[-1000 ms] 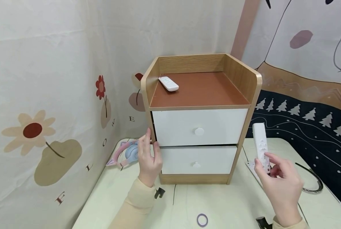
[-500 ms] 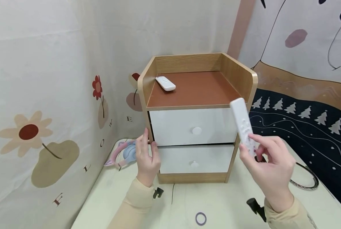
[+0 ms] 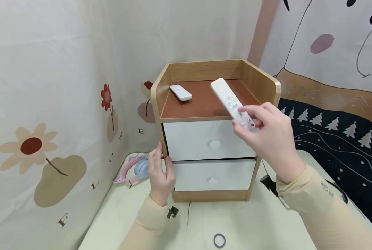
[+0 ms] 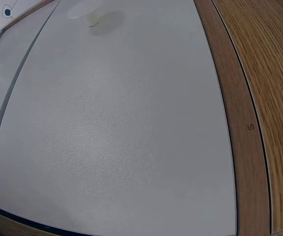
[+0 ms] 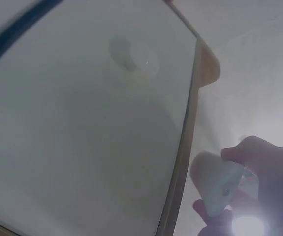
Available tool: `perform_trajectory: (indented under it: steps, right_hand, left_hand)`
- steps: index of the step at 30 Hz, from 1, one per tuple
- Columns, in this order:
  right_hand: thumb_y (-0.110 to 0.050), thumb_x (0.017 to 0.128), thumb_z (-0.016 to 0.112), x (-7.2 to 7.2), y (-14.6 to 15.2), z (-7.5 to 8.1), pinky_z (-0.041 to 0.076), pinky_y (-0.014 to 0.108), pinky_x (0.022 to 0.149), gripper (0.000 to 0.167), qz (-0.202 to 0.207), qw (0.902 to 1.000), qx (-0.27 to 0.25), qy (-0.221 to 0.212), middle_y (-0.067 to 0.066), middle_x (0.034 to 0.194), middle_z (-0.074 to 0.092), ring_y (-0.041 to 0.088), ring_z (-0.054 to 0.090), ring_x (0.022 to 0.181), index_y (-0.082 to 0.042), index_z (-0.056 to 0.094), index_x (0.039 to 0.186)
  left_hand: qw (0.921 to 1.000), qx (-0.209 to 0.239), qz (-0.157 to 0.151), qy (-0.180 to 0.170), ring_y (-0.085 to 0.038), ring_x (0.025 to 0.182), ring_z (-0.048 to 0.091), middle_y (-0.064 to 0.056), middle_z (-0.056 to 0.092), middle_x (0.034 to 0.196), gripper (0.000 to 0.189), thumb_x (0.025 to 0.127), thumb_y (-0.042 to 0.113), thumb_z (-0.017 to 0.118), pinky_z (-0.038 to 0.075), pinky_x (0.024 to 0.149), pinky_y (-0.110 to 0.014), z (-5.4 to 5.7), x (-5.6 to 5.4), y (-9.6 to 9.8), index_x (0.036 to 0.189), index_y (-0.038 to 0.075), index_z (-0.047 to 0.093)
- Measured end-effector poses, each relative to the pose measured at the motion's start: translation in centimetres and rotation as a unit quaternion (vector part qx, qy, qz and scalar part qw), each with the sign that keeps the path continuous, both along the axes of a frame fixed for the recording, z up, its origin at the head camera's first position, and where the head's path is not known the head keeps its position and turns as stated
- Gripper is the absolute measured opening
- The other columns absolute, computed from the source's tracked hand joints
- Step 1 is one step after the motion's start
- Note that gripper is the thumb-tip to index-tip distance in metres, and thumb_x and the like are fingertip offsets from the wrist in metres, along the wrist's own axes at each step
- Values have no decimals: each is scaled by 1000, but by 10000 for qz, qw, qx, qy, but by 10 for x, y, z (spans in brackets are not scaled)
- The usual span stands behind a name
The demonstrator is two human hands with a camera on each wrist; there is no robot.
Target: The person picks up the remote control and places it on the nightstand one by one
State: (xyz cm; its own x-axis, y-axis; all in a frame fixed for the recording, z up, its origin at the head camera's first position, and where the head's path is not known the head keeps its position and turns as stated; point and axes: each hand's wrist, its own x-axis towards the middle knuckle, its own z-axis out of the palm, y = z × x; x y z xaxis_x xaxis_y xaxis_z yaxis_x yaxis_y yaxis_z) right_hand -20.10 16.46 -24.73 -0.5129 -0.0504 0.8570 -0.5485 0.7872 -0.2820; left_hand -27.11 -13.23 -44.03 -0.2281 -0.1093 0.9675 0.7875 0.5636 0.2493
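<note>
In the head view my right hand (image 3: 267, 133) pinches the lower end of a white remote control (image 3: 231, 101), which tilts up and left in front of the cabinet's open top. The right wrist view shows the same remote (image 5: 215, 179) from its end, between thumb and fingers. A second white remote (image 3: 181, 92) lies on the brown top shelf (image 3: 201, 102), near its left wall. My left hand (image 3: 161, 177) touches the left side of the wooden cabinet (image 3: 211, 196), its fingers fairly straight. In the left wrist view a white drawer front (image 4: 116, 128) fills the frame.
Two white drawers with round knobs (image 3: 215, 144) make up the cabinet's front. Pink and blue headphones (image 3: 139, 168) lie at its left. A purple ring (image 3: 219, 240) lies on the table in front. A dark band (image 3: 339, 191) is partly hidden behind the right sleeve.
My right hand has carried the remote up and left, from beside the cabinet to in front of its top shelf. The left hand has stayed at the cabinet's side.
</note>
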Motion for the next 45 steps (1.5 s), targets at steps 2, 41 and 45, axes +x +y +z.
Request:
perform_trajectory:
  steps: [2,41,45]
  right_hand:
    - [-21,89,86,-5,-2,7,39,23,65,29,-76,9996,141,-218,10,88,66,16,52,74,-12,85,117]
    - [-40,107,64,-96,-57,69,55,53,99,38,-292,9410,1762,-2874,17,122,75,36,67,114,-8,72,126]
    - [-41,108,62,-103,-62,71,54,54,105,42,-198,9356,1925,-2952,18,130,73,36,65,123,-8,70,133]
  left_hand:
    - [10000,-26,6,17,-37,100,56,-30,58,115,64,99,-10,58,48,82,-42,1,0,0,161,-5,46]
    - [9999,44,-37,-147,-38,103,53,-29,57,115,65,99,-9,57,45,83,-43,0,1,3,163,-2,46]
    - [9998,53,-19,-165,-38,102,53,-29,57,115,65,99,-9,57,45,83,-43,0,1,2,163,-2,46]
